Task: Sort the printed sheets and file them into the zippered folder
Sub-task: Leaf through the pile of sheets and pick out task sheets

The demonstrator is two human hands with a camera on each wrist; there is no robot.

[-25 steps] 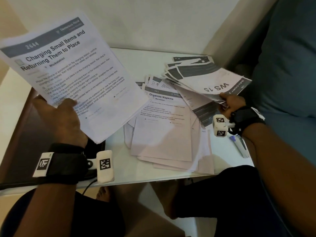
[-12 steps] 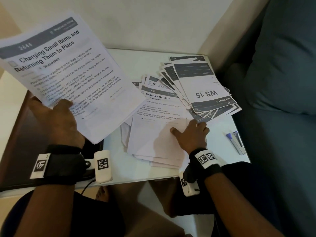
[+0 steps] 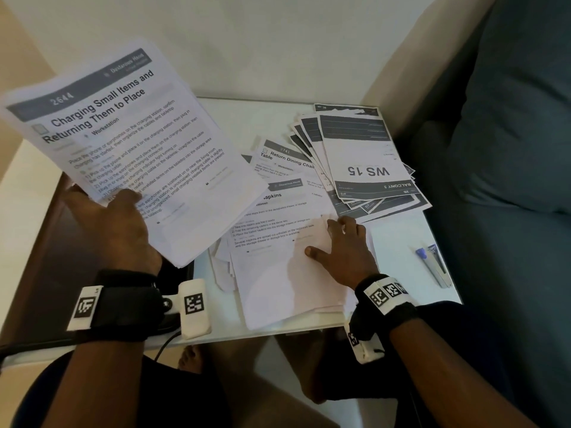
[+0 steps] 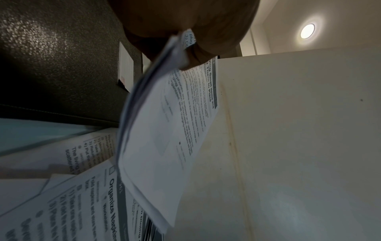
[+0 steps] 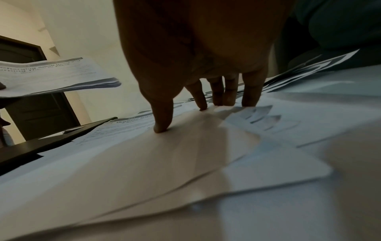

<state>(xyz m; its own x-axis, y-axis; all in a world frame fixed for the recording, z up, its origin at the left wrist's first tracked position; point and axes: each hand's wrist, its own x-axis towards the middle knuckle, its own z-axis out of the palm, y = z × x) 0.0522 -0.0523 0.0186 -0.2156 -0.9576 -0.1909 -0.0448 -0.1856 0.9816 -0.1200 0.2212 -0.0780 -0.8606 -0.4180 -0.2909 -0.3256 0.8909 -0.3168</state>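
My left hand (image 3: pixel 108 225) grips a stack of printed sheets (image 3: pixel 133 146) headed "Charging Small Items", raised above the table's left side; in the left wrist view the thumb pinches that stack (image 4: pixel 164 130). My right hand (image 3: pixel 343 251) presses spread fingertips (image 5: pixel 163 127) on the "Organize Napkins" sheet (image 3: pixel 278 257), which tops a loose pile at the table's front. A fanned pile of dark-banded sheets (image 3: pixel 364 162) with "WS 15" on top lies at the back right. The dark zippered folder (image 3: pixel 46 248) lies under my left hand at the table's left.
A pen (image 3: pixel 431 264) lies near the right edge of the white table (image 3: pixel 401 239). A blue-grey cushion (image 3: pixel 509 134) borders the table on the right, a wall behind. My knees and feet are below the front edge.
My right hand let go of the dark-banded sheets, which now lie fanned at the back right, came down onto the napkins sheet and slid it to the right. The left hand's stack stayed raised.
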